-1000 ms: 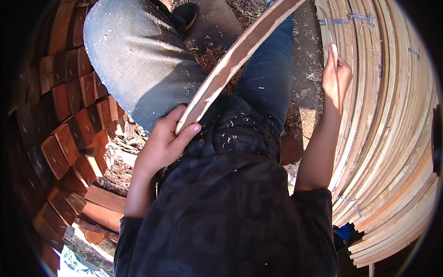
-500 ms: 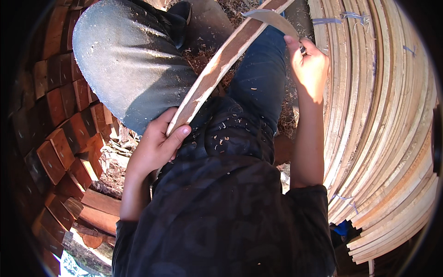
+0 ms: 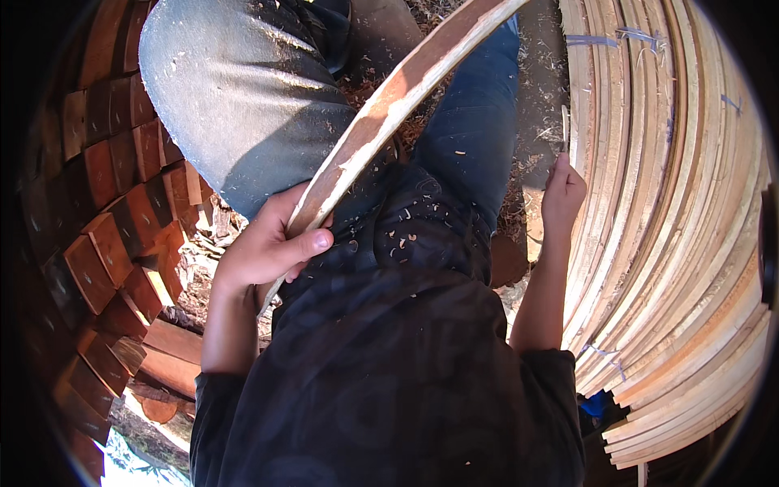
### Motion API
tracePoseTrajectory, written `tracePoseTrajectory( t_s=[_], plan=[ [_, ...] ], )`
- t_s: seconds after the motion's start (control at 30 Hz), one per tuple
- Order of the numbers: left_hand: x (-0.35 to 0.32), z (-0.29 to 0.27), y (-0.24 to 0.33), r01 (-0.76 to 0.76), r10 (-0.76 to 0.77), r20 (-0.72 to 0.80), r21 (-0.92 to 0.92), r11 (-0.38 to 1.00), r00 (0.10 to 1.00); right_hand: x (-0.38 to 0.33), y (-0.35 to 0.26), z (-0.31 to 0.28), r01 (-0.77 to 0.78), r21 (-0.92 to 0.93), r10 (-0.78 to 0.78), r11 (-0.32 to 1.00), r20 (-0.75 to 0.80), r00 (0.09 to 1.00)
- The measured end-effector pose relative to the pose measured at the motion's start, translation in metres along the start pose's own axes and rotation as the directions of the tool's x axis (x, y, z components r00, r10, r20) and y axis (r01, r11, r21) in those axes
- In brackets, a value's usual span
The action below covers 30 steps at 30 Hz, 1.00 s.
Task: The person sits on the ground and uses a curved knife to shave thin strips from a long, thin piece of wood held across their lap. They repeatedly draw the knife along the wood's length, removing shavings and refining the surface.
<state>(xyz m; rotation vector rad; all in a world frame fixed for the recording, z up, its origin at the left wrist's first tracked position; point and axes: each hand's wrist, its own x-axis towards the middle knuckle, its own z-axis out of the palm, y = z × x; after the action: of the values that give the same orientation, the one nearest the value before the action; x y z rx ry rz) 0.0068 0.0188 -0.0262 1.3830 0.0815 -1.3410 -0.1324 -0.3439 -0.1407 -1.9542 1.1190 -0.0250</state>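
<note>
A long wooden strip [image 3: 365,134], brown in the middle with pale shaved edges, slants from my lap up past the top of the view. My left hand [image 3: 280,243] grips it near its lower end, thumb across it; a short end sticks out below, beside my forearm. Off to the right, apart from the strip, my right hand [image 3: 561,195] is closed round the handle of a knife with a blade [image 3: 565,123] seen nearly edge-on, pointing away from me. My fingers hide the handle. Small curled wood shavings [image 3: 402,227] lie on my lap.
To my right lies a large stack of long pale wooden strips [image 3: 641,203], bundled with purple ties [image 3: 592,39]. At my left rises a pile of reddish-brown cut wood blocks [image 3: 101,264]. Shavings also cover the ground [image 3: 540,89] by my legs.
The knife has left the strip; my right hand has drawn it back toward me and right, turning the blade edge-on. The strip has shifted, its lower end now extending below my left hand.
</note>
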Motion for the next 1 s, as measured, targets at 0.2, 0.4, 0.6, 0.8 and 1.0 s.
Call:
tracePoseTrajectory(
  t_s=[0.2,0.4,0.6,0.8,1.0],
  plan=[
    [0.007,-0.004,0.000,0.054,-0.044,0.085,-0.117,0.992,0.995,-0.045,-0.075,0.045,0.343,-0.005,-0.339,0.939,0.124,0.932],
    [0.010,-0.003,0.003,0.058,-0.054,0.062,-0.051,0.997,0.997,-0.018,-0.121,0.057,0.557,-0.256,-0.538,0.790,0.147,0.830],
    [0.010,-0.002,0.008,0.098,-0.098,0.015,-0.004,0.995,0.995,0.015,-0.112,0.060,0.650,-0.449,-0.714,0.613,0.037,0.699],
    [0.002,0.001,0.006,0.100,-0.100,-0.015,-0.009,0.995,0.995,0.067,-0.082,0.030,0.226,-0.254,-0.275,0.940,-0.175,0.946],
    [0.007,-0.005,0.013,0.185,-0.186,-0.015,-0.028,0.982,0.982,0.075,-0.049,-0.062,-0.021,-0.076,-0.004,0.997,-0.315,0.949]
  ],
)
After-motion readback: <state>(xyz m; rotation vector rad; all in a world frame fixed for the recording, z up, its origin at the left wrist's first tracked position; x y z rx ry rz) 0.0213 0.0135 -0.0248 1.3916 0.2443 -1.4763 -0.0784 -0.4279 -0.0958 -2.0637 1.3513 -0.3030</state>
